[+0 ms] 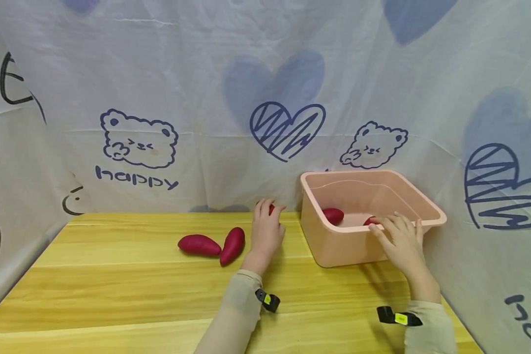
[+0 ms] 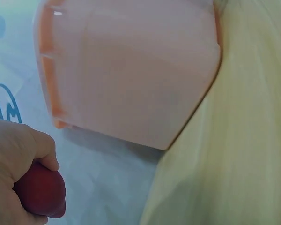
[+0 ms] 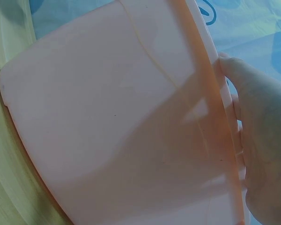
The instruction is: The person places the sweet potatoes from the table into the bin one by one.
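Note:
My left hand (image 1: 266, 233) holds a dark red sweet potato (image 2: 43, 191) above the back of the table, left of the pink plastic bin (image 1: 349, 248). In the head view the fingers hide most of it. My right hand (image 1: 400, 243) is at the bin's near rim, thumb on the outer side and fingers reaching over the top. The right wrist view shows the thumb (image 3: 232, 65) against the rim, with the fingers partly hidden behind it. Inside the bin lie a sweet potato (image 1: 333, 216) and another red piece (image 1: 369, 221) beside the right fingertips, mostly hidden.
Two more sweet potatoes, one lying sideways (image 1: 199, 245) and one slanted (image 1: 233, 246), lie close together left of my left hand. The wooden table (image 1: 128, 295) ends at a white printed cloth (image 1: 194, 88) hanging behind. Cloth also hangs along both sides.

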Motion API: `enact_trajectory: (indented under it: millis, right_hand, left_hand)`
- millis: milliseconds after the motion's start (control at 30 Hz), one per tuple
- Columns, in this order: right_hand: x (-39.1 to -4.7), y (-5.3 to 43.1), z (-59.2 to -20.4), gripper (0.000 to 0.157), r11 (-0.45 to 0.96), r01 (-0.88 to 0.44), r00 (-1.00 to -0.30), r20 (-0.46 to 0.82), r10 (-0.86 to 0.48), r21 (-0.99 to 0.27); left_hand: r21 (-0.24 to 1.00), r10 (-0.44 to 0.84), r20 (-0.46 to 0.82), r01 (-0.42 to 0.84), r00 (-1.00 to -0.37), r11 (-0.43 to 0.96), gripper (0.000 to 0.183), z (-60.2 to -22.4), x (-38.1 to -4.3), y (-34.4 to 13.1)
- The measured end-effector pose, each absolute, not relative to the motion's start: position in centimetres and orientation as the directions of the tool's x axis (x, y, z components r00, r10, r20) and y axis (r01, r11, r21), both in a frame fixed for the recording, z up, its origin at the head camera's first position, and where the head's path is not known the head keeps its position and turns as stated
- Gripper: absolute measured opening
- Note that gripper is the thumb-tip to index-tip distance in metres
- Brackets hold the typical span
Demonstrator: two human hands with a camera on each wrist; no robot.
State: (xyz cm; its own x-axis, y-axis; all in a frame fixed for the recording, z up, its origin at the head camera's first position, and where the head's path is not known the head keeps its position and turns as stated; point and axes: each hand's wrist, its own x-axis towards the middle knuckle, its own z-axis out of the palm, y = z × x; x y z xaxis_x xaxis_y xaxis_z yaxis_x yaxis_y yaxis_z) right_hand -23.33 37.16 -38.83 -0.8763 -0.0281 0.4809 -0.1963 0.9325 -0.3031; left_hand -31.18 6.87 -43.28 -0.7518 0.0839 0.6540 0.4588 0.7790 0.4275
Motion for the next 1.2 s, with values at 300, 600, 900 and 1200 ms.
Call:
enact_trajectory:
  millis: [300,600,900,1200]
  right_hand:
    - [-23.3,37.1,-38.8,0.048,0.933,-0.202,-0.874,0.485,-0.034,-0.299]
    - [-23.3,37.1,-38.8,0.049,0.933,-0.198,-0.875,0.482,-0.031,-0.300]
    - [-23.4,37.1,-38.8,0.050,0.935,-0.191,-0.879,0.475,-0.028,-0.298]
    - [-23.3,37.1,-38.8,0.049,0.936,-0.197,-0.874,0.485,-0.034,-0.291]
  left_hand:
    - [0.380,0.107,0.714,0.511,-0.692,0.771,0.040,-41.6,-30.5,7.5]
    - [0.359,0.121,0.748,0.551,-0.653,0.753,0.042,-40.2,-29.6,8.1]
    - [0.353,0.137,0.742,0.557,-0.656,0.752,0.041,-39.2,-29.0,8.5]
    - [0.318,0.177,0.756,0.589,-0.631,0.743,0.039,-38.7,-28.7,9.1]
